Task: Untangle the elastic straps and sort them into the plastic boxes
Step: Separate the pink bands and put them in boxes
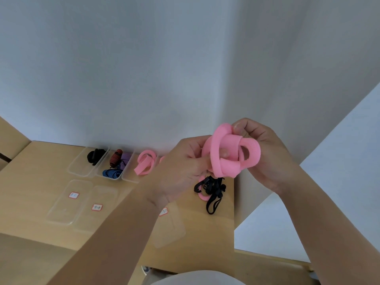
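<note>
Hands: left hand (181, 167) and right hand (265, 155) both pinch knotted pink strap (227, 141), right of centre.
Desk (41, 182): black straps (213, 194) below it.

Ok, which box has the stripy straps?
On the wooden table, three clear boxes sit in a row by the white curtain. It is the middle box. The left box holds only black and the right box only pink, but this one holds red-striped, purple and blue-striped straps.
</note>
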Demonstrator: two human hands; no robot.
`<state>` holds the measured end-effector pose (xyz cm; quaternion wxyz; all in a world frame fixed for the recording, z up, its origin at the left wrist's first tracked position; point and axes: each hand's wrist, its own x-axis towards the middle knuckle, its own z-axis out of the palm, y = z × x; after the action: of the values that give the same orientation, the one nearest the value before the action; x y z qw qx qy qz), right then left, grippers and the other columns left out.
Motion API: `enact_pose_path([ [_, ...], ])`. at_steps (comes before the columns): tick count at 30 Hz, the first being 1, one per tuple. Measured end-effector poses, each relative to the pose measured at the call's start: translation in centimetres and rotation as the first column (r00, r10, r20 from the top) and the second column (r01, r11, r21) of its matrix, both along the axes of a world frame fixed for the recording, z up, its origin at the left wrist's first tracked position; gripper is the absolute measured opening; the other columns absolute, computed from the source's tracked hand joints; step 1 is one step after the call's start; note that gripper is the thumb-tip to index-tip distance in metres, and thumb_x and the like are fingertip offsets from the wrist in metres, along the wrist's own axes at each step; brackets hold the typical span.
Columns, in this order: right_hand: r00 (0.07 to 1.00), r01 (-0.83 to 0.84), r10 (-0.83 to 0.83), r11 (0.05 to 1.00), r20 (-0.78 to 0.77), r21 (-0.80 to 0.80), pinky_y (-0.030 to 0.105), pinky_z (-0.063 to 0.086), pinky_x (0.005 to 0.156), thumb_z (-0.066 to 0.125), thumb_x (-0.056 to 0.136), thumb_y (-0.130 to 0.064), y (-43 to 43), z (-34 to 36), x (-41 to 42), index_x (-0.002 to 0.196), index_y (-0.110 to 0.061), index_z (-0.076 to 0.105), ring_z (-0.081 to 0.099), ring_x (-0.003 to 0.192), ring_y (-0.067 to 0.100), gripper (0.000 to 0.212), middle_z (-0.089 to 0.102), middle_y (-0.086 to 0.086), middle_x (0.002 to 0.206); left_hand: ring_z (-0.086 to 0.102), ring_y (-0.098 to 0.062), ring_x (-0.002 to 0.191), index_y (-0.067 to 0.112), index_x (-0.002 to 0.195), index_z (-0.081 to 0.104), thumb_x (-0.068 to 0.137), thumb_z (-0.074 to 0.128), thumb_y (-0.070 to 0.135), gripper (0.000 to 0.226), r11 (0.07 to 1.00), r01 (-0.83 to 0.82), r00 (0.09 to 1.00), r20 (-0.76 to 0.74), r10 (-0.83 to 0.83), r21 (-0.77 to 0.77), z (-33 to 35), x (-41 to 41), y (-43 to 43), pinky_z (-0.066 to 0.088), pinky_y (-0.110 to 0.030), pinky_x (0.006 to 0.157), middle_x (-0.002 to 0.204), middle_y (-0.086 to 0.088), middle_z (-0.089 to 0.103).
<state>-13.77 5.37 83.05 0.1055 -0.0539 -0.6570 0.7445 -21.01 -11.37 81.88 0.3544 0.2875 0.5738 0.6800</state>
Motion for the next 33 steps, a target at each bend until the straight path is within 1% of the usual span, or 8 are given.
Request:
enact_pose_path([
  [5,0.999,-0.026,0.029,0.995,0.030,-0.093,0.022,0.044,0.057,0.060,0.072,-0.012,-0.6,-0.7,0.2,0.065,-0.032,0.070,0.053,0.066,0.016,0.023,0.057,0.002,0.078,0.063,-0.029,0.107,0.007,0.112,0.074,0.090,0.070,0.016,0.024,1.000,-0.010,1.000,-0.013,0.010,-0.008,-0.5,0.1,-0.2,0.047,-0.059,0.105,0.119,-0.027,0.068],
  [10,0.999,0.027,-0.025,0.996,0.021,-0.085,0.019,0.047,0.054,0.072,0.059,-0.021,-0.9,-1.0,0.1,0.067,-0.031,0.073,0.060,0.061,0.010,0.014,0.066,-0.007,0.072,0.069,-0.020,0.106,0.009,0.112,0.076,0.090,0.069,0.012,0.023,0.998,-0.022,0.994,0.112,0.016,0.052,-0.9,0.4,-0.1,0.056,-0.028,0.091,0.115,-0.012,0.074],
  [14,0.992,0.129,-0.130,0.991,0.006,0.027,0.022,0.048,0.059,0.075,0.083,-0.010,-0.4,-1.5,-0.1,0.071,-0.028,0.071,0.062,0.066,0.009,0.021,0.067,-0.007,0.078,0.067,-0.028,0.109,0.000,0.118,0.072,0.086,0.071,0.011,0.034,0.997,-0.081,0.988,0.131,0.080,0.006,-1.5,0.5,-0.1,0.059,-0.035,0.093,0.124,-0.026,0.068],
  [16,0.997,0.080,-0.080,0.997,0.018,-0.008,0.029,0.049,0.068,0.066,0.092,-0.030,0.1,-1.6,0.1,0.079,-0.021,0.072,0.064,0.077,0.017,0.017,0.070,0.000,0.087,0.068,-0.030,0.105,-0.004,0.116,0.071,0.087,0.073,0.007,0.031,0.995,-0.098,0.984,0.151,0.097,-0.001,-1.7,0.5,-0.2,0.061,-0.036,0.089,0.121,-0.028,0.069],
  [19,0.997,-0.032,0.038,0.997,0.075,-0.074,0.038,0.054,0.079,0.061,0.088,-0.058,0.8,-1.4,0.6,0.093,-0.010,0.073,0.067,0.096,0.029,0.050,0.071,0.016,0.103,0.071,-0.038,0.100,-0.001,0.112,0.074,0.090,0.071,0.001,0.022,0.988,-0.147,0.981,0.119,0.151,-0.049,-2.0,0.2,-0.3,0.061,-0.045,0.089,0.117,-0.030,0.069],
  [23,0.996,0.023,-0.024,1.000,0.092,0.007,0.035,0.057,0.072,0.075,0.086,-0.037,0.0,-1.7,0.5,0.092,-0.012,0.074,0.071,0.087,0.029,0.027,0.074,0.016,0.101,0.075,-0.033,0.097,0.005,0.109,0.076,0.091,0.071,0.000,0.019,0.985,-0.145,0.987,0.063,0.151,-0.094,-2.7,0.1,-0.4,0.060,-0.048,0.090,0.107,-0.018,0.076],
  [30,0.951,0.291,-0.302,0.945,0.060,0.150,0.030,0.058,0.070,0.076,0.087,-0.032,-1.6,-3.9,-0.8,0.085,-0.026,0.080,0.074,0.082,0.016,0.008,0.077,-0.003,0.087,0.074,-0.029,0.097,0.010,0.099,0.080,0.089,0.072,0.026,0.021,0.978,-0.207,0.894,0.405,0.193,-0.009,-3.5,-0.3,-0.7,0.060,-0.046,0.089,0.106,-0.017,0.076],
  [33,0.928,0.349,-0.368,0.914,0.056,0.206,0.034,0.061,0.075,0.075,0.087,-0.037,-3.0,-5.0,-1.8,0.085,-0.032,0.079,0.073,0.084,0.011,0.007,0.077,-0.009,0.087,0.073,-0.029,0.107,0.005,0.117,0.073,0.093,0.076,0.028,0.033,0.966,-0.253,0.929,0.266,0.257,-0.049,-4.5,-0.3,-1.1,0.059,-0.045,0.093,0.114,-0.016,0.075],
])
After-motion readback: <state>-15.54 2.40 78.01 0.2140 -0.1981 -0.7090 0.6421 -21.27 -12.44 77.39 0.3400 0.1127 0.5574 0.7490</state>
